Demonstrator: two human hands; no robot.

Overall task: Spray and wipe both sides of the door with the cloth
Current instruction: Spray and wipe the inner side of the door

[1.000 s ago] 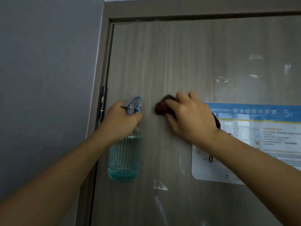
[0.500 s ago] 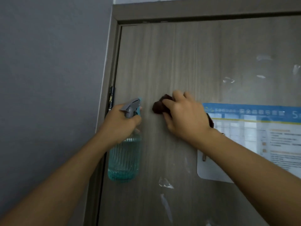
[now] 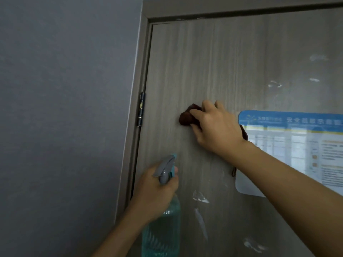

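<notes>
On the hinge side of the door (image 3: 213, 62), upper half: wiping step in hand, this face only. Item: dark red cloth (image 3: 187, 117), bunched, pressed flat to the wood under the right hand (image 3: 217, 130); fingers laid close together over it, cloth showing past the fingertips. Item: spray bottle (image 3: 163, 219), held upright below, left hand (image 3: 156, 191) curled round its neck. Next move likely needs a fresh spray and lower strokes toward the smears; far face apparently untouched
</notes>
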